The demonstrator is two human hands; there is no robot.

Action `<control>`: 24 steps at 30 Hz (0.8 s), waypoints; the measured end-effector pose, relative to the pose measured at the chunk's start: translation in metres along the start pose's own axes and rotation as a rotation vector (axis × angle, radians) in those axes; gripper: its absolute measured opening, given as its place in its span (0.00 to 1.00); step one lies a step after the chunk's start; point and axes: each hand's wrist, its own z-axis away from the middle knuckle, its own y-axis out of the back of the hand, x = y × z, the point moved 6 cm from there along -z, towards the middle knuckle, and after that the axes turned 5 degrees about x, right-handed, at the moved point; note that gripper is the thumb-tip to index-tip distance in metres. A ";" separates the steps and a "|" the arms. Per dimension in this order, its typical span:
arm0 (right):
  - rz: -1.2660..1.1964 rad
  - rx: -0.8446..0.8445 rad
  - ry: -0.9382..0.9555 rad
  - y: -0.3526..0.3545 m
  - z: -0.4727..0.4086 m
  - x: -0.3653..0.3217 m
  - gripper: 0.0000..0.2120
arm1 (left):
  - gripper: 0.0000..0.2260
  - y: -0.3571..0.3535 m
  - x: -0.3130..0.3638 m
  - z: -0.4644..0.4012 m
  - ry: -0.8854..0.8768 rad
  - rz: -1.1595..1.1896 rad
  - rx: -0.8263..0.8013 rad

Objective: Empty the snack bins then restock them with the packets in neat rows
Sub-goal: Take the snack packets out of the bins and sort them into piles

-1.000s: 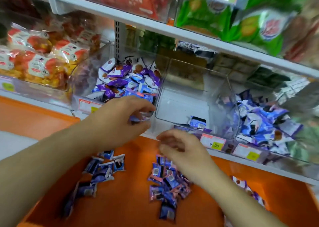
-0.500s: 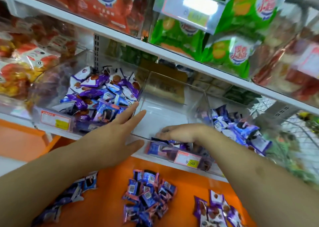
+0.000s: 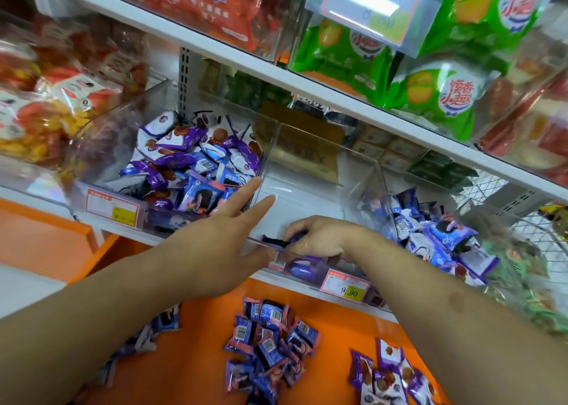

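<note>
Presently, the left hand (image 3: 215,244) is held with fingers straight, gripping nothing, at the middle bin (image 3: 322,171). A dark packet (image 3: 276,241) is pinched inside it by the right hand (image 3: 319,238).

Retail shop, snack aisle: white shelves (image 3: 307,87), clear bins (image 3: 322,164) of packets, price tag (image 3: 344,289) reading 9.90.

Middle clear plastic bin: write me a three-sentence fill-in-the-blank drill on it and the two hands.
1. The right hand grips a blue packet at the front of the ____ clear plastic bin.
2. The left hand has its fingers ____.
3. The loose pile of blue packets lies on the ____ ledge below.

Missing words: middle; straight; orange
</note>
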 end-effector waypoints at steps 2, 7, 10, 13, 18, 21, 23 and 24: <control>-0.028 -0.005 0.014 -0.001 0.000 -0.004 0.14 | 0.38 0.000 0.000 0.000 -0.001 0.005 -0.001; -0.136 0.089 -0.009 -0.005 -0.006 -0.012 0.10 | 0.38 0.001 0.000 0.000 -0.005 0.034 0.006; -0.274 0.157 -0.024 -0.003 -0.006 -0.010 0.08 | 0.38 0.001 -0.001 -0.002 -0.022 0.069 0.018; -0.389 0.187 -0.028 0.002 -0.001 -0.002 0.10 | 0.37 0.001 -0.002 -0.002 -0.016 0.116 0.014; -0.461 0.244 0.007 0.010 0.009 0.007 0.08 | 0.36 0.002 -0.002 -0.003 -0.047 0.160 0.043; -0.542 0.290 0.037 0.022 0.023 0.010 0.06 | 0.33 0.007 -0.002 -0.003 -0.041 0.186 0.090; -0.599 0.357 0.076 0.035 0.037 0.010 0.05 | 0.28 0.015 -0.001 -0.003 -0.028 0.200 0.202; -0.642 0.393 0.101 0.042 0.045 0.009 0.04 | 0.25 0.022 0.000 -0.002 -0.034 0.198 0.288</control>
